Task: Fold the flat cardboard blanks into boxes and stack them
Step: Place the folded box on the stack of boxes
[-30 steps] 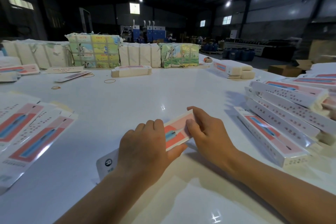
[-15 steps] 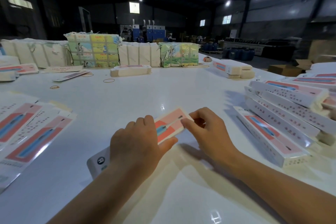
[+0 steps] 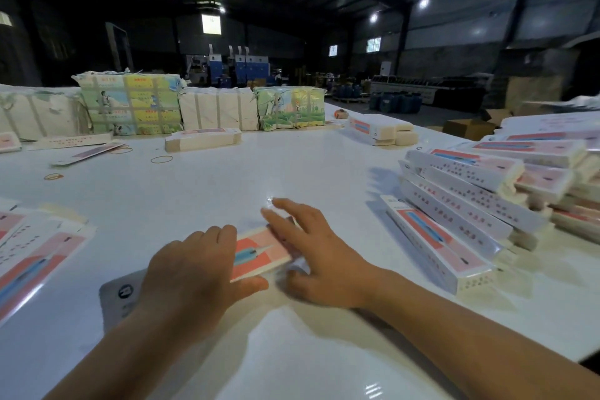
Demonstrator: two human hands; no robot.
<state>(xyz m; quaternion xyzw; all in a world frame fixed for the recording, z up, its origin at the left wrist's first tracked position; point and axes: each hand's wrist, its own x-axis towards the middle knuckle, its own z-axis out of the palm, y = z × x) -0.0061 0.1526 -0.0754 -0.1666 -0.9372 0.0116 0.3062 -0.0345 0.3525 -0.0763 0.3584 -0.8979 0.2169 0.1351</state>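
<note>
Box lay low at centre on the bench, left hand gripping its near half, right hand spread flat over its far end.

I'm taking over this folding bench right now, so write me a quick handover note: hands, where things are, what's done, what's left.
Left hand: curled over the box being folded, holding it on the table.
Right hand: fingers straight, pressing the box's far end.
Flat blanks: fanned out at the left.
Done: folded boxes stacked at the right.
Left: finish this box, stack it, then fold the remaining blanks.
</note>
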